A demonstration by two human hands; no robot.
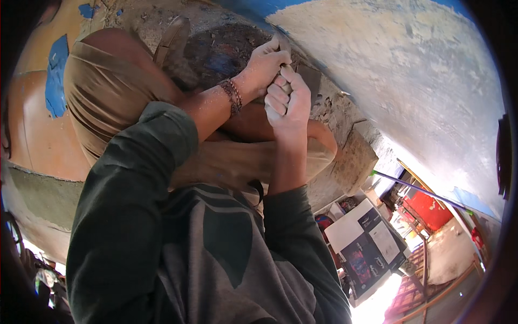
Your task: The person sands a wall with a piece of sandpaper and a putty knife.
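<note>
My left hand (pixel 263 69), dusted white and with a beaded bracelet at its wrist, is closed around the upper part of a scraper-like hand tool (pixel 285 45). My right hand (pixel 292 99), also coated in pale dust, grips the lower part of the same tool just below. The tool's flat greyish blade points away from me, its tip close to the lower edge of a wall (pixel 388 65). Whether the tip touches the wall cannot be made out. The wall is chalky white, with blue paint along its top edge.
Rubble (pixel 330 107) and a stone block (pixel 358 156) lie along the wall's foot. Left are orange tiles (pixel 30 129) with a blue paint flake (pixel 57 77). A printed box (pixel 366 253) stands at lower right, near a purple pole (pixel 417 188). My shoe (pixel 172 44) is ahead.
</note>
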